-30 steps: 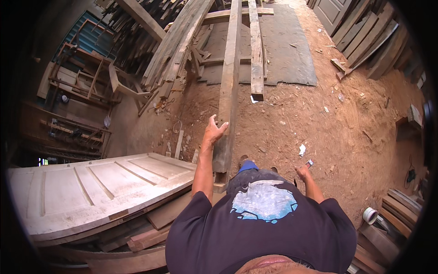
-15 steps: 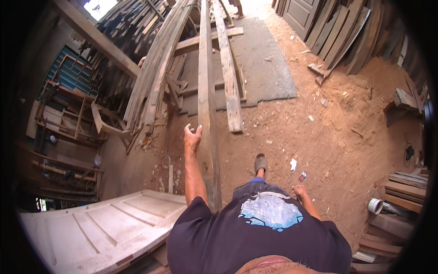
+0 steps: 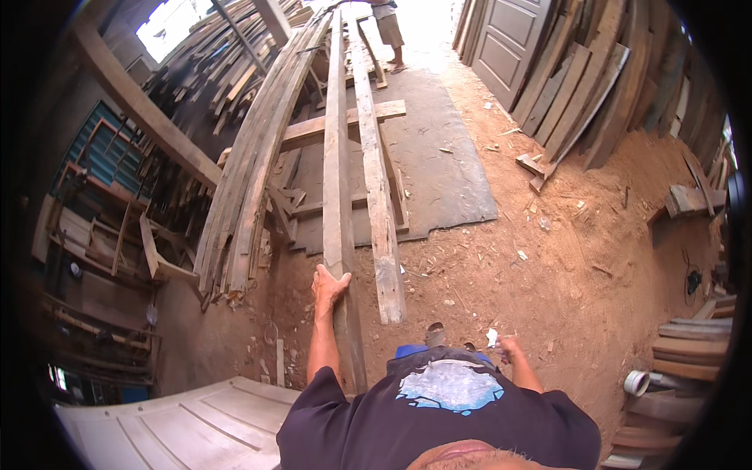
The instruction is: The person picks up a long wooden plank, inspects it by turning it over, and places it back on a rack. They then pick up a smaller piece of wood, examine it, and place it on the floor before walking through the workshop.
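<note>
A long wooden beam (image 3: 335,180) runs away from beside my left side toward the far end of the yard. My left hand (image 3: 330,284) is at its left edge, thumb laid across the top face and fingers along the side. My right hand (image 3: 511,349) hangs low at my right, fingers partly curled and small in view; whether it holds anything is unclear. To the right of the beam lies a second, weathered plank (image 3: 380,211), its near end short of my feet. Both cross over a wooden crosspiece (image 3: 384,112).
A stack of long boards (image 3: 247,180) lies left of the beam. At the far end stands another person (image 3: 389,27), an arm reaching toward the timbers. A pale panelled door (image 3: 196,423) lies at lower left. Planks (image 3: 568,98) lean at the right over sawdust (image 3: 619,204).
My left hand has come onto the beam from just beside it. The view has tilted up and I have moved, so the far person shows more. My right hand stays low.
</note>
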### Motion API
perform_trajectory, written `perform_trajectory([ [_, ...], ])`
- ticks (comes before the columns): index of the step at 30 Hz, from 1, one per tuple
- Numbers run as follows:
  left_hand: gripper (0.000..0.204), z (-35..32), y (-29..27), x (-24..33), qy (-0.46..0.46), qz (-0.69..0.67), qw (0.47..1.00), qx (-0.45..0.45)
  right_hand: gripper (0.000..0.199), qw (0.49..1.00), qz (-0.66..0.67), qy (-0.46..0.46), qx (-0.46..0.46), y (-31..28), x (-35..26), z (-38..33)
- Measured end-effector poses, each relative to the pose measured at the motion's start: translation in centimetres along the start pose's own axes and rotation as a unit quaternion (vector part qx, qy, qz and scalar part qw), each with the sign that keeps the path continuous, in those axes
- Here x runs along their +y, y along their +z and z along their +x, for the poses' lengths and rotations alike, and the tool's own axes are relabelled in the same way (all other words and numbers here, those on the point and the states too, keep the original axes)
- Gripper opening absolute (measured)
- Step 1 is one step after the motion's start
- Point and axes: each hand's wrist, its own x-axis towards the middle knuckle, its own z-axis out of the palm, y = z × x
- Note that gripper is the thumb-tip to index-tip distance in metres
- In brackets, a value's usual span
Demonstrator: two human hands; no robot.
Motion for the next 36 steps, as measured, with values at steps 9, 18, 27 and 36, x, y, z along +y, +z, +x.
perform_trajectory([
  [9,0.072,-0.1,-0.4,0.6,0.005,-0.032,0.999,-0.004,0.050,0.887,-0.346,-0.304,0.013,6.2,-8.2,6.2],
  [18,0.077,-0.2,-0.4,0.0,-0.016,-0.037,0.999,-0.027,0.050,0.883,-0.365,-0.294,-0.029,7.7,-13.0,2.3],
  [27,0.063,2.6,3.4,-5.4,-0.050,-0.553,0.777,-0.295,0.032,0.796,-0.556,-0.230,-0.073,5.0,-1.2,9.9],
  [36,0.060,2.5,6.1,-8.6,-0.063,-0.693,0.640,-0.326,0.037,0.926,-0.332,-0.182,0.000,8.1,-7.8,5.2],
])
